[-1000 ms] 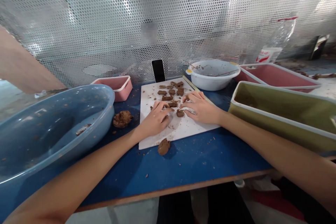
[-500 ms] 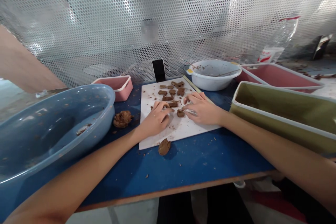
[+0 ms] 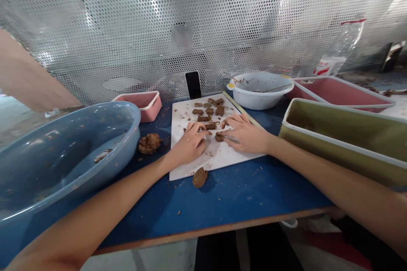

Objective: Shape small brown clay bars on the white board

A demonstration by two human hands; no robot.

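A small brown clay piece (image 3: pixel 219 136) sits on the white board (image 3: pixel 224 152) between my hands. My right hand (image 3: pixel 246 134) is closed, its fingertips at this piece; a thin grey tool (image 3: pixel 232 139) shows under the fingers, its kind unclear. On the board's left part rests my left hand (image 3: pixel 190 143), fingers curled and pointing toward the same piece. Whatever lies inside the left fingers is hidden. Beyond the hands, several shaped clay pieces (image 3: pixel 204 118) lie in loose rows, with crumbs around them.
A clay lump (image 3: pixel 200 177) lies at the board's front edge, another (image 3: pixel 149 143) beside the blue basin (image 3: pixel 132 135). Behind stand a phone (image 3: pixel 193 84), a pink box (image 3: pixel 152 110) and a white basin (image 3: pixel 259 99). A green bin (image 3: pixel 318 135) is at right. A stick (image 3: pixel 241 109) borders the board.
The right fingers have shifted slightly at the small clay piece, and the grey tool shows more plainly. My left hand has hardly moved. The whole view has shifted a little.
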